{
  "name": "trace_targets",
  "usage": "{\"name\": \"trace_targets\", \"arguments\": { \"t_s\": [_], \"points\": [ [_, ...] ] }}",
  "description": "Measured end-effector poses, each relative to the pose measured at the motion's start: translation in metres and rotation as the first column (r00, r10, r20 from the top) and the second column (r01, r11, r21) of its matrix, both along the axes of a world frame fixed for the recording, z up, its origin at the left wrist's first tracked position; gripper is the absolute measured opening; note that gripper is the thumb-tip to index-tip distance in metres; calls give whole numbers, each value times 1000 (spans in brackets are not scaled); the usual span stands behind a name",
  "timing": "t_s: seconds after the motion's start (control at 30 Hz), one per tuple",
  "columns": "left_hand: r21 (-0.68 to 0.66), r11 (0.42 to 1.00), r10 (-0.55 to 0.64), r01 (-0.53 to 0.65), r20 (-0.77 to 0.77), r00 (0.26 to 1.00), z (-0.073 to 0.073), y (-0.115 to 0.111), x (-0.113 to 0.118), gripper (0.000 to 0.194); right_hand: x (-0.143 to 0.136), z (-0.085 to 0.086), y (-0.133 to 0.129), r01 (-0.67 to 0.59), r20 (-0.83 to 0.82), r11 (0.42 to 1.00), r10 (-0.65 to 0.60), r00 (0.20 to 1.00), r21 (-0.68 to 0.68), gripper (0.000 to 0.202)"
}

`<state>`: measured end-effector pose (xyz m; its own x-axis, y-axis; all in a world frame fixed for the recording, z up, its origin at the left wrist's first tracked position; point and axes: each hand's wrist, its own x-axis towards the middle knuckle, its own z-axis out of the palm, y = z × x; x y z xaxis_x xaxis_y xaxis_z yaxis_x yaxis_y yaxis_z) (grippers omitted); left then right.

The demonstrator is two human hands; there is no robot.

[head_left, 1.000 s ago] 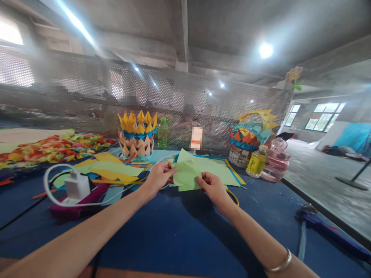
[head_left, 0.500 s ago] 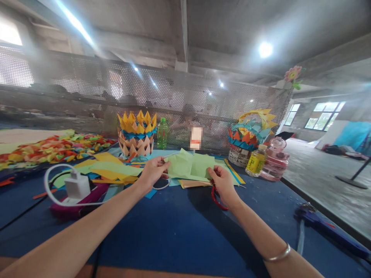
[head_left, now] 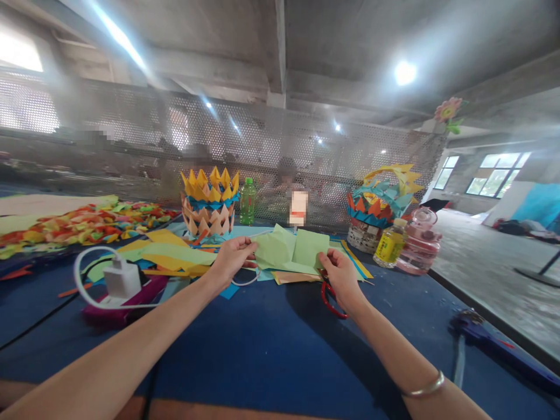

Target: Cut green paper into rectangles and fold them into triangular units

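Note:
Between my two hands is a creased sheet of light green paper (head_left: 280,246), raised above the table. My left hand (head_left: 236,255) pinches its left edge between thumb and fingers. At the lower right corner, my right hand (head_left: 340,273) is closed on the same sheet. Red-handled scissors (head_left: 330,303) show below and beside my right hand; I cannot tell whether the hand touches them. Beneath the sheet lie papers in tan (head_left: 295,277), blue and yellow, partly hidden by it.
Folded-paper baskets stand left (head_left: 209,204) and right (head_left: 371,201). Near them are a green bottle (head_left: 247,203), a yellow-labelled bottle (head_left: 388,245) and a pink jug (head_left: 419,245). A purple power strip (head_left: 126,303) with a charger, a paper pile (head_left: 105,224) and a blue glue gun (head_left: 494,344) lie around.
The camera view has shifted slightly, so everything sits a little further right. Both hands keep their hold on the green paper, whose right part stands up a bit more.

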<state>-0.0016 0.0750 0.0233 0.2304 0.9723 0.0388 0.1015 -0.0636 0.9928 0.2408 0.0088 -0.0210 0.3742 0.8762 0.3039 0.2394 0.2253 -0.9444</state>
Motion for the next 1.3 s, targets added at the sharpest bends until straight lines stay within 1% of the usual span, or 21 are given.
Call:
{"name": "trace_targets", "arguments": {
  "t_s": [0.2, 0.27, 0.33, 0.43, 0.5, 0.57, 0.7, 0.77, 0.83, 0.97, 1.1, 1.17, 1.23, 1.3],
  "points": [
    [33, 997, 66, -67, 5, 998, 14, 14, -15, 32, 0, 0, 0, -2, 6, 1000, 2, 1000, 8, 31],
    [28, 999, 47, -47, -11, 999, 17, 18, -20, 33, -1, 0, 0, -13, 12, 1000, 13, 1000, 9, 31],
    [3, 1000, -16, 16, -47, 999, 17, 18, -21, 33, -1, 0, 0, -18, 19, 1000, 18, 1000, 14, 31],
    [-63, 986, -163, 156, -129, 978, 11, 13, -17, 30, 1, 0, 0, -4, 27, 999, 4, 1000, 33, 30],
    [-107, 965, -256, 239, -186, 949, 4, 7, -12, 29, 1, 0, 0, 10, 37, 998, -12, 999, 54, 30],
    [-140, 944, -326, 300, -235, 916, -4, 2, -6, 28, 1, 2, 0, 18, 56, 996, -23, 998, 82, 30],
    [-166, 920, -390, 355, -300, 870, -16, -1, 0, 28, -5, 7, -4, 29, 138, 988, -50, 989, 151, 25],
    [-171, 912, -410, 374, -314, 856, -19, 0, 1, 28, -10, 11, -9, 55, 190, 979, -94, 977, 199, 21],
    [-170, 904, -428, 393, -318, 846, -18, 1, 0, 26, -16, 16, -15, 83, 235, 964, -144, 961, 251, 17],
    [-154, 896, -445, 417, -313, 839, -9, 1, -5, 17, -23, 23, -23, 104, 285, 943, -199, 938, 317, 13],
    [-131, 893, -451, 431, -284, 846, 8, 2, -15, 12, -24, 24, -23, 111, 318, 933, -226, 921, 341, 15],
    [-115, 896, -445, 430, -258, 858, 16, 2, -20, 11, -23, 24, -23, 95, 343, 932, -222, 913, 350, 15],
    [-104, 893, -451, 439, -230, 862, 23, 1, -24, 13, -22, 23, -22, 63, 373, 930, -206, 905, 361, 14],
    [-108, 878, -479, 466, -213, 852, 29, 0, -28, 19, -21, 22, -22, 35, 399, 925, -196, 896, 378, 14]
  ]
}}
